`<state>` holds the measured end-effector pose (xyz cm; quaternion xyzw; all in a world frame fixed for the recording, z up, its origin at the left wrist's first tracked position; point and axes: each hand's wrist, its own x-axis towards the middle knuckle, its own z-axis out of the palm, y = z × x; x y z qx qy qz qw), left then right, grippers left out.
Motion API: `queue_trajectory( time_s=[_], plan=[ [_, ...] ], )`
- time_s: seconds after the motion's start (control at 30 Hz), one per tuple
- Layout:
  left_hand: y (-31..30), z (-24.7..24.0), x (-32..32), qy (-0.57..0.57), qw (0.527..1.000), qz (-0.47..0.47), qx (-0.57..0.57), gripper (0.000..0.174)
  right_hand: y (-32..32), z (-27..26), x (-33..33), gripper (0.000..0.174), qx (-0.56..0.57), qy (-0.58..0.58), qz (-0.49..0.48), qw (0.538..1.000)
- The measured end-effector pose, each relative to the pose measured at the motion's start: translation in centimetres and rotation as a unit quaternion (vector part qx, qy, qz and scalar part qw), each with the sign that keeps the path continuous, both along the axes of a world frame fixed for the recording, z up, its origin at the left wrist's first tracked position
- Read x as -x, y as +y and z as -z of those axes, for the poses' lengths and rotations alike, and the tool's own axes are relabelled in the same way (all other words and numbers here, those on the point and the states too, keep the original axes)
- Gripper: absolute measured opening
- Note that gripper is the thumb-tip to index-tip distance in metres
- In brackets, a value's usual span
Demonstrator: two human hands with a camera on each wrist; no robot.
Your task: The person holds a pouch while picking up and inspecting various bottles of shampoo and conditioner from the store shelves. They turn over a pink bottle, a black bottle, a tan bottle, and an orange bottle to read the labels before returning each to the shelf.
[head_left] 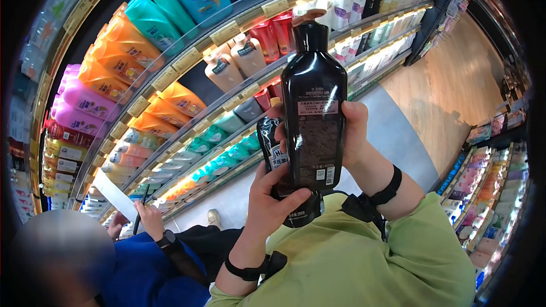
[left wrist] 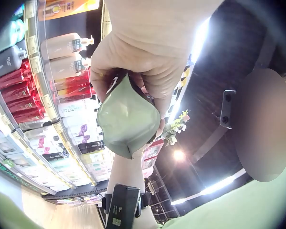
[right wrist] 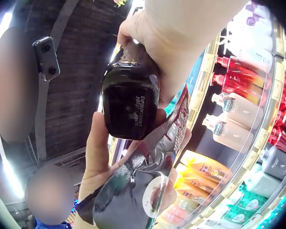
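Note:
A tall black pump bottle [head_left: 314,119] stands upright before the chest, its printed back label facing the head camera. Around its right side curls the right hand [head_left: 357,131]. Partly hidden behind it is a black pouch [head_left: 267,136], gripped by the left hand [head_left: 272,202], whose thumb lies by the bottle's lower end. In the left wrist view the left hand [left wrist: 148,52] holds the pouch, its pale green bottom [left wrist: 127,119] facing the camera. The right wrist view has the right hand [right wrist: 174,43] round the bottle [right wrist: 130,105], above the shiny pouch [right wrist: 133,191] in the left hand [right wrist: 96,155].
Curved shelves [head_left: 224,33] of shampoo and lotion bottles run along the left and ahead. More stocked shelves [head_left: 483,193] stand at the right. At lower left, a person in blue [head_left: 153,267] holds a white sheet [head_left: 115,196] and a pen. Grey and wooden floor [head_left: 449,74] lies beyond.

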<state>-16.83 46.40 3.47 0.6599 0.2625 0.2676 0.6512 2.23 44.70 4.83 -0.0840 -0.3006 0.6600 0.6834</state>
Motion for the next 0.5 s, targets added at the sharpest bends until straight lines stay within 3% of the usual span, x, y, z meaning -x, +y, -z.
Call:
queue_trajectory(
  time_s=[0.07,0.13,0.17,0.2,0.27,0.3,0.33,0.4,0.43,0.5],
  plan=[
    [0.4,0.1,0.3,-0.029,1.000,-0.010,0.002,0.043,-0.1,-0.2,0.2,0.083,0.003,-0.013,-0.004,1.000],
    [1.7,1.4,1.3,0.010,0.982,0.055,0.179,0.038,-0.4,-0.4,0.3,0.098,0.054,-0.037,-0.002,0.998],
    [2.7,2.4,2.1,-0.036,0.968,0.114,0.222,0.033,-0.6,-0.5,0.1,0.100,0.080,-0.069,-0.008,0.994],
    [3.6,3.5,3.1,-0.084,0.939,0.160,0.292,0.039,-0.3,-0.4,-0.2,0.095,0.065,-0.073,-0.007,0.995],
    [4.5,5.5,4.6,-0.168,0.902,0.173,0.358,0.050,0.0,-1.3,-0.7,0.097,0.167,-0.317,0.019,0.933],
    [4.6,7.0,5.2,-0.182,0.882,0.191,0.390,0.060,0.2,-1.0,-2.0,0.098,-0.032,-0.221,-0.072,0.972],
    [4.2,7.9,5.8,-0.188,0.885,0.185,0.383,0.060,0.8,-1.4,-1.4,0.102,-0.035,-0.245,-0.077,0.966],
    [3.4,8.7,6.2,-0.193,0.805,0.117,0.549,0.059,2.3,-1.9,-1.8,0.091,-0.117,-0.416,-0.089,0.897],
    [2.6,7.7,5.8,-0.115,0.829,-0.007,0.547,0.059,3.0,-2.0,-1.5,0.091,-0.122,-0.419,-0.095,0.895],
    [3.7,9.9,5.6,-0.148,0.831,0.031,0.534,0.061,4.3,-1.9,-0.6,0.099,-0.170,-0.439,-0.099,0.877]
  ],
)
